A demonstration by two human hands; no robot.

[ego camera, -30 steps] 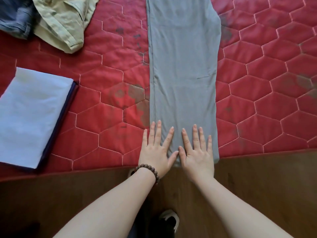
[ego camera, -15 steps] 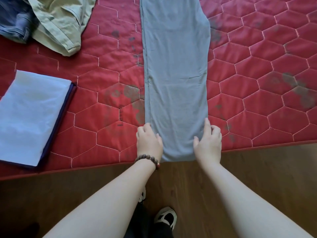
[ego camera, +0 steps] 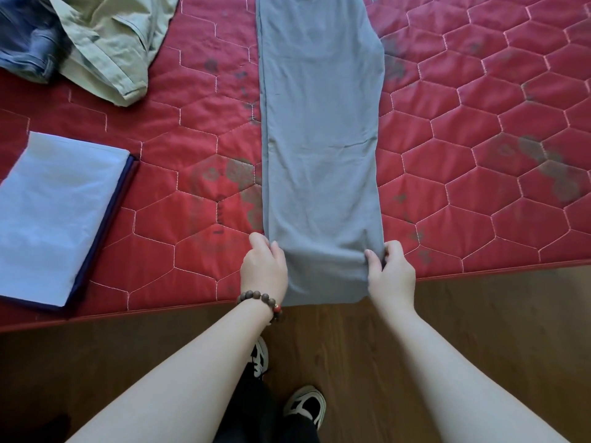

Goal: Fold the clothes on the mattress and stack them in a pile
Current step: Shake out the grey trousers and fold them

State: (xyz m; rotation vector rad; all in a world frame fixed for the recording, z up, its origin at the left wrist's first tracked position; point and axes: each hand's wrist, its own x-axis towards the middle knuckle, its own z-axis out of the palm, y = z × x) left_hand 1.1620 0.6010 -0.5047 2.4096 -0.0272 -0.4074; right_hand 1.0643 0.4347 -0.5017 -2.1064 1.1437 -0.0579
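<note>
The grey trousers (ego camera: 323,148) lie folded lengthwise into one long strip down the middle of the red quilted mattress (ego camera: 479,155), their near end hanging just over the mattress edge. A second ago both hands lay flat, fingers spread, side by side on that near end; half a second ago they had parted to its two sides, and now each pinches a side edge of the strip just up from the hem. The left hand (ego camera: 263,270), with a bead bracelet (ego camera: 260,300) on its wrist, pinches the left edge between thumb and curled fingers; the right hand (ego camera: 391,273) pinches the right edge the same way. Well to the left lies a folded pale blue cloth (ego camera: 54,215) on a dark one, and at the far left corner an olive garment (ego camera: 108,43) overlaps crumpled denim (ego camera: 25,46). Below the mattress edge are the wooden floor (ego camera: 495,330) and the person's shoes (ego camera: 305,404).
</note>
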